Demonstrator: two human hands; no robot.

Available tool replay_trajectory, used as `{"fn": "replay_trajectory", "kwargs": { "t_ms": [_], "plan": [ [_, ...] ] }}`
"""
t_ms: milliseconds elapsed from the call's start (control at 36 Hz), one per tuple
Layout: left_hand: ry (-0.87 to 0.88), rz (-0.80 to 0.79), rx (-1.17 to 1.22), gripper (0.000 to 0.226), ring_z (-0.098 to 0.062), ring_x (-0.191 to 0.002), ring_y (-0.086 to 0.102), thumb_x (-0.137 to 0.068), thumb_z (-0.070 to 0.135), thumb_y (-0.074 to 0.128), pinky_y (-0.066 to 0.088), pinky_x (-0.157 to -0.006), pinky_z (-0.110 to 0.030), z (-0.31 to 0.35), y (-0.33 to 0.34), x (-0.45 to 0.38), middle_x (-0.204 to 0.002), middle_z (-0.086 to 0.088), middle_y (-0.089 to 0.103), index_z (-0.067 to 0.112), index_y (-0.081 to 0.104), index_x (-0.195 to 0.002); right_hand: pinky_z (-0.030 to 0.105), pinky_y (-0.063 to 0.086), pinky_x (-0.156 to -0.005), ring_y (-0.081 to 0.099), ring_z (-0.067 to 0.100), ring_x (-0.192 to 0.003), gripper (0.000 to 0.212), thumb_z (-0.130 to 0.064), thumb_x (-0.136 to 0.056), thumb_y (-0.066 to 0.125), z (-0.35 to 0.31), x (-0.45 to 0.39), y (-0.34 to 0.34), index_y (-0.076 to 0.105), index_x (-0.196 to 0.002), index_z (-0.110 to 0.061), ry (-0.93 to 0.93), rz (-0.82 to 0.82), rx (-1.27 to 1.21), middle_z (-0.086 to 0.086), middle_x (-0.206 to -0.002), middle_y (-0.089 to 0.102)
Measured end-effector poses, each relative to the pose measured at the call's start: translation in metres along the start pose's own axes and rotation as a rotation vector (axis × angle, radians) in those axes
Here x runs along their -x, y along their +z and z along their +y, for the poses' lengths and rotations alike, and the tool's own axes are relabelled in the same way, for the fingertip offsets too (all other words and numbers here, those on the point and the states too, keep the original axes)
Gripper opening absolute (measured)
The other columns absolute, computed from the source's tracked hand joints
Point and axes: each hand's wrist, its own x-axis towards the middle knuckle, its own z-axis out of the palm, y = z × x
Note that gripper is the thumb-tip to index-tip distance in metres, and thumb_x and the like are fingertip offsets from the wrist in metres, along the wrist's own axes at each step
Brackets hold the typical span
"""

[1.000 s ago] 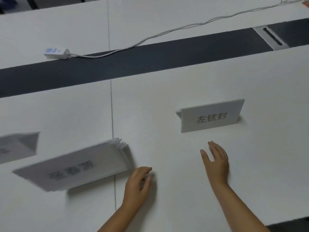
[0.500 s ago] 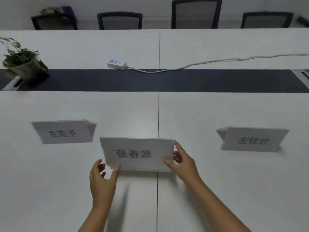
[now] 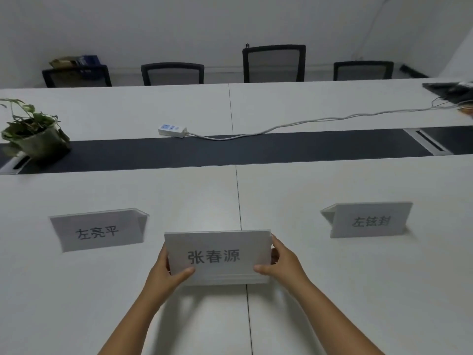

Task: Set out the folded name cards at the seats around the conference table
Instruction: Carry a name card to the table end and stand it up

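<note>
Your left hand (image 3: 163,274) grips the lower left corner of the stack of name cards (image 3: 218,257), thumb curled over its front face, and your right hand (image 3: 282,262) grips the right edge, thumb on the lower right corner and fingers wrapped behind. You hold the stack upright over the white worktop (image 3: 358,290), straddling the seam between two panels, with the front card's printed characters facing you; layered edges show along its bottom. Whether the stack's bottom edge touches the worktop or hangs just above it, you cannot tell from here. To your left, well apart from the stack, a folded name card (image 3: 98,230) stands on the worktop, its print toward you. To your right, another folded name card (image 3: 369,220) stands the same way, also well apart from the stack. Beyond them a dark strip (image 3: 281,148) runs across the worktop. At its left end sits a potted plant (image 3: 33,134). A white power strip (image 3: 172,130) lies at the strip's far edge, its cable (image 3: 307,123) trailing off to the right. Past the far side of the worktop stand four black chairs (image 3: 273,64) against a pale wall.
</note>
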Motion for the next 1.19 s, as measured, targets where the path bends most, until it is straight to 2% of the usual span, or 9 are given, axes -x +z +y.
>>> {"fn": "replay_trajectory", "kwargs": {
  "t_ms": [222, 389, 472, 611, 833, 917, 1028, 1111, 1194],
  "plan": [
    [0.042, -0.053, -0.067, 0.066, -0.011, -0.094, 0.056, -0.074, 0.008, 0.070, 0.043, -0.084, -0.028, -0.017, 0.016, 0.057, -0.105, 0.001, 0.057, 0.019, 0.032, -0.127, 0.022, 0.043, -0.079, 0.054, 0.016, -0.096, 0.082, -0.013, -0.065, 0.075, 0.031, 0.070, 0.002, 0.032, -0.132, -0.032, 0.008, 0.084, 0.017, 0.005, -0.114, 0.046],
    [0.076, -0.031, -0.115, 0.069, -0.010, -0.092, 0.057, -0.053, 0.035, 0.072, 0.046, -0.079, -0.028, -0.018, 0.030, 0.107, -0.097, 0.012, 0.057, 0.021, 0.040, -0.112, 0.020, 0.040, -0.089, 0.050, 0.015, -0.102, 0.084, -0.014, -0.067, 0.073, 0.053, 0.129, 0.000, 0.028, -0.137, -0.025, -0.020, 0.148, 0.047, 0.000, -0.104, 0.048],
    [0.146, -0.025, -0.166, 0.054, -0.006, -0.087, 0.055, -0.070, 0.009, 0.073, 0.043, -0.076, -0.024, -0.013, 0.039, 0.135, -0.092, 0.018, 0.053, 0.018, 0.039, -0.110, 0.023, 0.041, -0.091, 0.050, 0.016, -0.104, 0.079, -0.015, -0.069, 0.071, 0.056, 0.164, 0.000, 0.031, -0.136, -0.018, -0.029, 0.200, 0.073, 0.003, -0.107, 0.049],
    [0.242, -0.049, -0.170, 0.055, 0.001, -0.087, 0.051, -0.072, 0.001, 0.069, 0.043, -0.079, -0.023, 0.002, 0.047, 0.190, -0.093, 0.020, 0.050, 0.021, 0.034, -0.110, 0.023, 0.040, -0.087, 0.047, 0.012, -0.098, 0.076, -0.013, -0.069, 0.072, 0.053, 0.239, -0.009, 0.034, -0.134, -0.019, -0.098, 0.356, 0.017, -0.002, -0.102, 0.046],
    [0.380, -0.368, -0.328, 0.051, -0.001, -0.085, 0.055, -0.072, 0.009, 0.070, 0.046, -0.066, -0.017, 0.018, 0.069, 0.254, -0.091, 0.023, 0.050, 0.023, 0.035, -0.107, 0.006, 0.045, -0.066, 0.056, 0.000, -0.087, 0.057, -0.021, -0.059, 0.081, 0.084, 0.376, -0.004, 0.052, -0.105, -0.041, -0.087, 0.745, -0.078, -0.009, -0.091, 0.054],
    [0.455, -0.492, -0.419, 0.056, -0.006, -0.087, 0.056, -0.073, 0.014, 0.070, 0.043, -0.067, -0.013, 0.014, 0.088, 0.274, -0.089, 0.028, 0.047, 0.024, 0.035, -0.116, -0.001, 0.042, -0.067, 0.059, 0.006, -0.086, 0.064, -0.010, -0.060, 0.080, 0.106, 0.419, 0.015, 0.048, -0.097, -0.051, -0.022, 0.873, -0.141, -0.022, -0.091, 0.058],
    [0.488, -0.543, -0.406, 0.058, 0.005, -0.076, 0.047, -0.073, 0.014, 0.069, 0.037, -0.062, -0.010, 0.003, 0.098, 0.299, -0.085, 0.029, 0.043, 0.012, 0.038, -0.123, 0.001, 0.042, -0.074, 0.055, -0.012, -0.095, 0.063, -0.021, -0.057, 0.077, 0.113, 0.454, 0.049, 0.051, -0.097, -0.061, 0.026, 1.023, -0.270, -0.041, -0.097, 0.060],
    [0.454, -0.648, -0.413, 0.060, 0.000, -0.079, 0.051, -0.071, 0.010, 0.071, 0.044, -0.072, -0.019, -0.009, 0.101, 0.304, -0.086, 0.024, 0.047, 0.010, 0.039, -0.122, 0.009, 0.046, -0.082, 0.057, -0.001, -0.099, 0.055, -0.043, -0.052, 0.070, 0.114, 0.472, 0.060, 0.048, -0.102, -0.052, 0.072, 1.137, -0.296, -0.031, -0.101, 0.061],
    [0.456, -0.717, -0.432, 0.061, -0.002, -0.080, 0.053, -0.070, 0.010, 0.072, 0.047, -0.077, -0.027, -0.021, 0.113, 0.313, -0.086, 0.021, 0.049, 0.008, 0.039, -0.121, 0.012, 0.046, -0.082, 0.058, 0.008, -0.100, 0.058, -0.039, -0.053, 0.072, 0.125, 0.492, 0.064, 0.047, -0.105, -0.045, 0.143, 1.186, -0.263, -0.014, -0.107, 0.061]
  ]
}}
